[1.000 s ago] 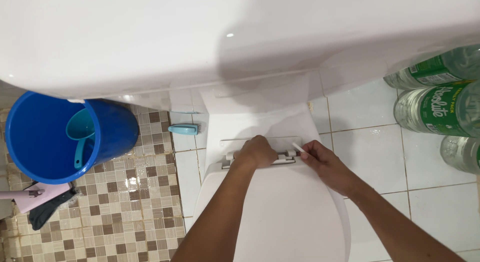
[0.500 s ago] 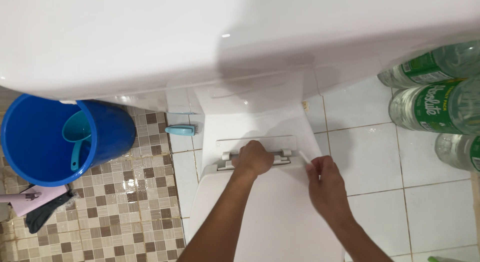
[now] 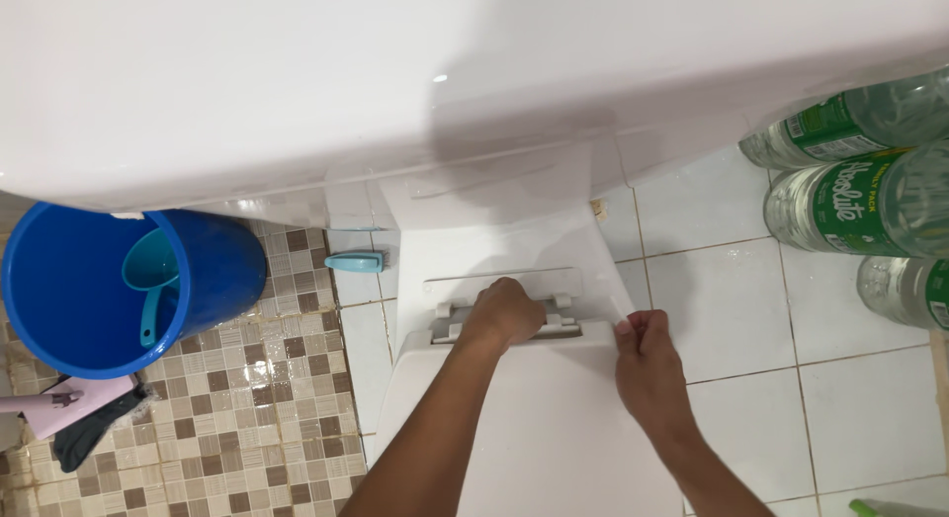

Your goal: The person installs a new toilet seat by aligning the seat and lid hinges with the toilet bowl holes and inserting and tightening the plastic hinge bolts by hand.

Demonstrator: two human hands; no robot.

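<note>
My left hand point(image 3: 504, 314) is closed over the grey hinge bar point(image 3: 561, 317) at the back of the white toilet lid point(image 3: 554, 428). The lid lies shut on the bowl. My right hand point(image 3: 647, 364) sits at the lid's right rear corner with its fingers pinched together. The thin white stick in those fingers is almost hidden by them. The white tank point(image 3: 395, 82) fills the top of the view.
A blue bucket point(image 3: 222, 265) with a teal dipper point(image 3: 153, 270) stands on the mosaic floor at left. A teal brush point(image 3: 356, 262) lies beside the toilet base. Clear bottles with green labels point(image 3: 850, 206) lie at right. A pink object point(image 3: 69, 398) and dark cloth are at lower left.
My right hand has drawn back from the hinge's right end to the lid's right corner, and the white stick no longer sticks out. My left hand stays on the hinge.
</note>
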